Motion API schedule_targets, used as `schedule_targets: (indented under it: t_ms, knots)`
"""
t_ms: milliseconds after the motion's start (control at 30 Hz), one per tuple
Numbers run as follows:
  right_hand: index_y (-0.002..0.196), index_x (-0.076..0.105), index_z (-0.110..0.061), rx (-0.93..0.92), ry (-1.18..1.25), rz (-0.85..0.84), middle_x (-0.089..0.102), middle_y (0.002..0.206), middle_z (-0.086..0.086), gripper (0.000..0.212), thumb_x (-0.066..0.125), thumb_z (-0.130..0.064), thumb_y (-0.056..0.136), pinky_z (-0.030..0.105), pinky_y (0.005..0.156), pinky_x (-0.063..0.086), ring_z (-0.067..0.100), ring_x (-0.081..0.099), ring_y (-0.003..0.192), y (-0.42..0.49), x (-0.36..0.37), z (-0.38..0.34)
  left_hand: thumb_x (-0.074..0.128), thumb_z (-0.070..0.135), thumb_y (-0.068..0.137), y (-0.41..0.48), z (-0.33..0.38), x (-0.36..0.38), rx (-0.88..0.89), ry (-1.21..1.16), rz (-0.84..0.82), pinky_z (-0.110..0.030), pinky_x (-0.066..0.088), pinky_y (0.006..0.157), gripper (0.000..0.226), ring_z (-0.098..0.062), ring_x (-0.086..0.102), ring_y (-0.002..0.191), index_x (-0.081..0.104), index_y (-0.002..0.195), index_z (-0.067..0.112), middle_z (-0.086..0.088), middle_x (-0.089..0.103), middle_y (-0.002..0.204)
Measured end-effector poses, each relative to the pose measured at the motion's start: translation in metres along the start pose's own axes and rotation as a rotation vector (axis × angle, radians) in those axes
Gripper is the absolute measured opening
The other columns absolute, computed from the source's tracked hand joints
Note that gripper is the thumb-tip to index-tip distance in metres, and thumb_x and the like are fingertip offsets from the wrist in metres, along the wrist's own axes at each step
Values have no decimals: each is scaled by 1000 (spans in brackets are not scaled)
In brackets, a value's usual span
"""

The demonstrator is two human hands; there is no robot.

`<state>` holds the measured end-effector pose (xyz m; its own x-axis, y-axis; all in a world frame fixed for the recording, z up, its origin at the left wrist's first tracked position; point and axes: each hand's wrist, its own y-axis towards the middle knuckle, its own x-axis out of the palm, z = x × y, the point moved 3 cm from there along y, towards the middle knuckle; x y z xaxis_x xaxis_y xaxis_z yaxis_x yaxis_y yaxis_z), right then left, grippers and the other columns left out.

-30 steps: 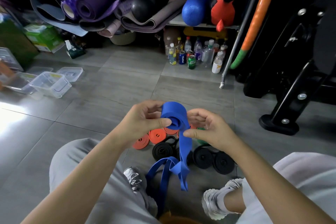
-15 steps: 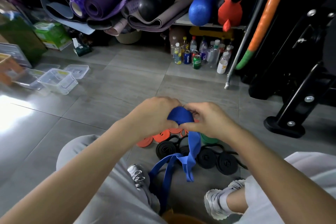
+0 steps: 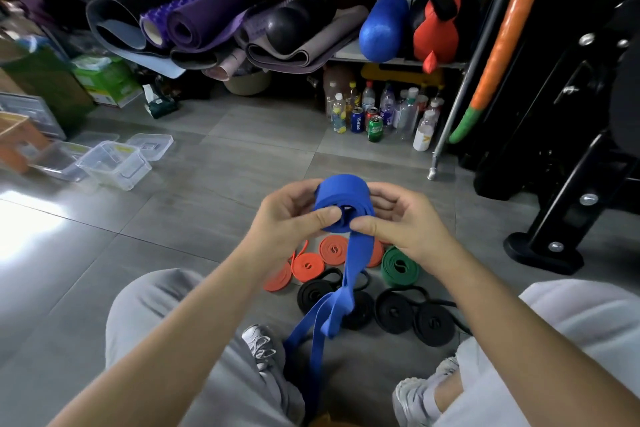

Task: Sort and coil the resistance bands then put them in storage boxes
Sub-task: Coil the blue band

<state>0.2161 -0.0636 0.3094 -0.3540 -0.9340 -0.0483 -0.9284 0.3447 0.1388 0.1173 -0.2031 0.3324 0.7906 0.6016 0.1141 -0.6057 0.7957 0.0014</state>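
Blue band (image 3: 343, 191) up in the air, right between the two hands, half rolled into a fat coil! Left hand (image 3: 282, 218) grips the coil's left side, thumb laid across its face; right hand (image 3: 403, 220) pinches the right side, thumb at the lower edge. The loose tail drops from the coil down between the knees. Directly below on the floor (image 3: 194, 218): orange coils (image 3: 308, 265), a green coil (image 3: 398, 263), black coils (image 3: 394, 314). Clear boxes (image 3: 114, 165) sit well apart, far to the left.
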Motion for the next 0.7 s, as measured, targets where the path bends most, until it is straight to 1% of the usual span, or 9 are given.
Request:
schedule_targets:
  t_ms: [67,133,200,267,300,367,467,567,700]
  knots:
    - [98,67,-33,7,17,22,74,98,-7,40,83,-25,62,26,84,55,14,69,95,0,1,1,67,8,68,-5,-14,3,-79,-193,33,-35,57,78,45,-24,67,88,61,112,4,-10,71,97]
    - [95,67,-33,20,-92,27,74,91,-7,37,83,-19,64,25,81,55,12,70,89,-1,1,4,68,6,70,-8,-22,2,-125,-142,53,-37,55,82,45,-27,65,94,59,115,4,-13,68,103]
    - [96,68,-29,61,-206,16,75,89,-4,37,83,-10,67,30,82,56,12,71,86,-3,-1,6,73,3,75,-5,-19,-5,-90,230,66,-36,52,88,41,-24,61,107,60,112,15,-9,64,113]
    - [95,70,-21,80,-352,-40,74,89,-3,31,82,-12,69,33,84,56,11,70,84,-2,2,5,78,12,74,-2,-9,-10,34,663,12,-25,51,82,49,-11,56,110,56,113,31,3,56,118]
    - [95,70,-17,67,-450,-71,74,88,-2,29,83,-16,69,32,83,55,9,69,83,0,6,4,79,18,73,0,-3,-10,83,826,-59,-22,50,78,55,-6,55,107,54,119,33,8,54,118]
    - [94,70,-17,36,-584,-104,73,86,-4,31,83,-22,67,30,82,54,5,67,81,1,15,1,75,26,74,5,4,-8,97,1116,-217,-24,47,80,57,-9,56,101,53,127,26,7,57,115]
    - [92,68,-25,32,-630,-61,72,87,-9,32,83,-29,65,25,82,52,1,65,83,3,25,-2,68,26,76,10,13,-6,78,1398,-316,-30,44,77,38,-20,58,92,60,113,17,0,65,101]
    - [93,62,-32,71,-534,-49,70,95,-11,39,85,-31,62,28,87,51,3,64,91,5,24,1,70,26,77,11,18,-10,111,1351,-269,-31,47,79,34,-17,58,90,61,108,18,2,65,98]
    - [97,57,-44,102,-440,-130,66,103,-16,46,85,-26,65,34,95,48,1,61,97,5,14,2,74,10,77,6,25,-26,64,854,-142,-34,55,84,35,-11,64,99,63,108,21,8,67,102]
